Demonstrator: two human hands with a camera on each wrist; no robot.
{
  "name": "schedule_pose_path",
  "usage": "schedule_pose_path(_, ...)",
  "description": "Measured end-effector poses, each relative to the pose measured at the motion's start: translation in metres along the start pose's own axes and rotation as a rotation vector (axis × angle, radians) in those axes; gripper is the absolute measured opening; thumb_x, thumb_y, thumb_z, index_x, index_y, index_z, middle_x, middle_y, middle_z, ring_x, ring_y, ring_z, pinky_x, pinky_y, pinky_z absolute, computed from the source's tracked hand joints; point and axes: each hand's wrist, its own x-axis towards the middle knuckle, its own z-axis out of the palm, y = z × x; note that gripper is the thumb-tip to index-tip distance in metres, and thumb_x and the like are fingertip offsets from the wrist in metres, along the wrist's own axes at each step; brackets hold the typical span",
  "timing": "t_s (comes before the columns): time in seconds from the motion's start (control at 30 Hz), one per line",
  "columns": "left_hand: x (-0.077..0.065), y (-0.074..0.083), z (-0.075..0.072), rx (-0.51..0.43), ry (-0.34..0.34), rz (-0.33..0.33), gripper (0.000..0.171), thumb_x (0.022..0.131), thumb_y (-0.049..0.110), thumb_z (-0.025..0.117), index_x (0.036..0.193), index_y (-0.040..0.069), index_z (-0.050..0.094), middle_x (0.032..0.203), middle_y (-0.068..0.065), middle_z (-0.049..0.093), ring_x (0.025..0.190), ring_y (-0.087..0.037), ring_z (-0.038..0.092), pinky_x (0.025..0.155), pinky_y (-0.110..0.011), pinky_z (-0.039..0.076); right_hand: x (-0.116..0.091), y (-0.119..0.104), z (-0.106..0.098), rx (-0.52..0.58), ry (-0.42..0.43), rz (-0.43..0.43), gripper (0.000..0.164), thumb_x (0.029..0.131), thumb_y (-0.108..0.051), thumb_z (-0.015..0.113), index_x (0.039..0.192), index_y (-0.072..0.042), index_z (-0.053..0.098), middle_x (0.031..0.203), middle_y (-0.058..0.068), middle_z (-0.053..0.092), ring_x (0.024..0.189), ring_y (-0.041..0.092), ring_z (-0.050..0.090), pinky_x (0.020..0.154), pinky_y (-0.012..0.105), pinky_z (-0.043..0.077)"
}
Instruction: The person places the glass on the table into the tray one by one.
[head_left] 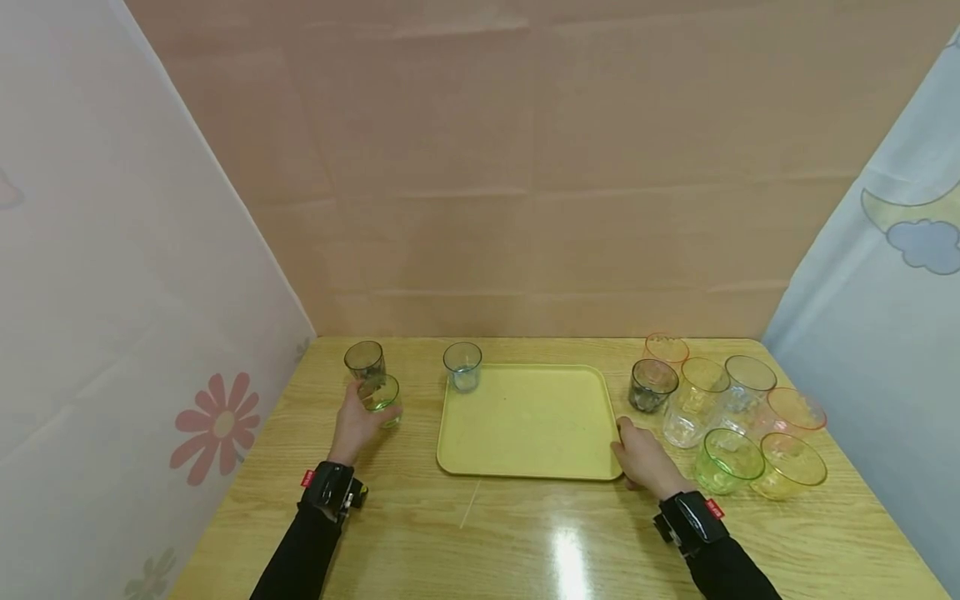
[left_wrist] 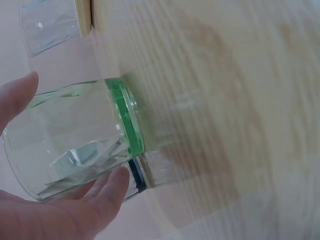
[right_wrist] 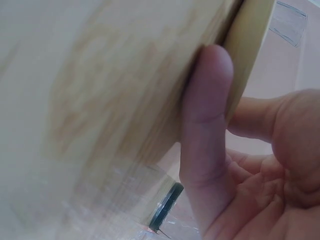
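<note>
My left hand (head_left: 358,423) is around a green-tinted drinking glass (left_wrist: 85,130) that stands on the table, thumb on one side and fingers on the other. Just behind it stands a dark grey-tinted glass (head_left: 364,359), mostly hidden in the left wrist view. A yellow rectangular tray (head_left: 525,425) lies flat in the middle. My right hand (head_left: 647,457) holds the tray's right edge near the front corner, with one finger (right_wrist: 207,115) along its side. A bluish-grey glass (head_left: 462,367) stands at the tray's back left corner.
Several tinted glasses crowd the right of the table: a dark one (head_left: 652,386) near the tray, a green one (head_left: 727,462), a yellow one (head_left: 789,468) and a pink one (head_left: 797,410) among them. A brown cloth wall (head_left: 525,208) rises behind the table (head_left: 450,542).
</note>
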Motion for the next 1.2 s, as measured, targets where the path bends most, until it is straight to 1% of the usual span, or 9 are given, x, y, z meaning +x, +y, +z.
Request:
schedule_pose_path(0.37,0.007,-0.007,-0.001,-0.046,-0.021,-0.003,0.098,0.081,0.024,0.08,0.153,0.004,0.016,0.148,-0.023,0.036,0.139,-0.043,0.032,0.108,-0.059,0.035,0.0,0.001,0.0,-0.005,0.002,-0.004,0.033,0.096,-0.002,0.049,0.126,0.012,0.043,0.09,0.029,0.062,0.041,0.017,0.052,0.037,0.03,0.046)
schedule_pose_path(0.47,0.007,-0.007,0.0,-0.053,-0.025,0.011,0.093,0.081,0.022,0.08,0.151,0.003,0.022,0.146,-0.023,0.039,0.134,-0.043,0.037,0.103,-0.056,0.04,0.0,0.001,0.0,-0.008,0.008,-0.007,0.033,0.095,-0.002,0.049,0.125,0.011,0.043,0.09,0.03,0.062,0.041,0.017,0.052,0.037,0.029,0.046)
schedule_pose_path(0.6,0.005,-0.005,0.003,-0.075,-0.037,0.029,0.085,0.081,0.019,0.08,0.148,0.006,0.029,0.142,-0.021,0.04,0.124,-0.04,0.045,0.091,-0.046,0.047,0.001,0.001,0.001,-0.009,0.006,-0.003,0.034,0.095,-0.002,0.049,0.126,0.012,0.043,0.09,0.029,0.062,0.04,0.016,0.052,0.037,0.03,0.046)
schedule_pose_path(0.73,0.002,-0.002,0.006,-0.095,-0.039,0.04,0.083,0.08,0.018,0.08,0.146,0.006,0.031,0.14,-0.019,0.04,0.121,-0.038,0.047,0.086,-0.041,0.048,0.001,0.001,0.001,-0.007,-0.002,0.0,0.033,0.096,-0.002,0.049,0.125,0.012,0.043,0.089,0.027,0.062,0.041,0.016,0.052,0.037,0.03,0.047)
schedule_pose_path(1.0,-0.003,0.007,0.013,-0.134,-0.053,0.068,0.086,0.082,0.021,0.079,0.148,0.006,0.026,0.14,-0.022,0.038,0.125,-0.041,0.044,0.092,-0.048,0.047,0.001,0.001,0.001,-0.006,0.006,0.003,0.03,0.095,-0.002,0.049,0.122,0.01,0.045,0.087,0.025,0.062,0.04,0.016,0.052,0.037,0.03,0.046)
schedule_pose_path(1.2,-0.005,0.012,0.02,-0.201,-0.096,0.098,0.089,0.082,0.022,0.079,0.151,0.012,0.024,0.142,-0.022,0.039,0.129,-0.039,0.044,0.097,-0.048,0.047,0.002,0.001,0.001,-0.007,0.001,0.004,0.027,0.096,-0.002,0.049,0.119,0.01,0.045,0.086,0.024,0.061,0.042,0.017,0.052,0.038,0.03,0.047)
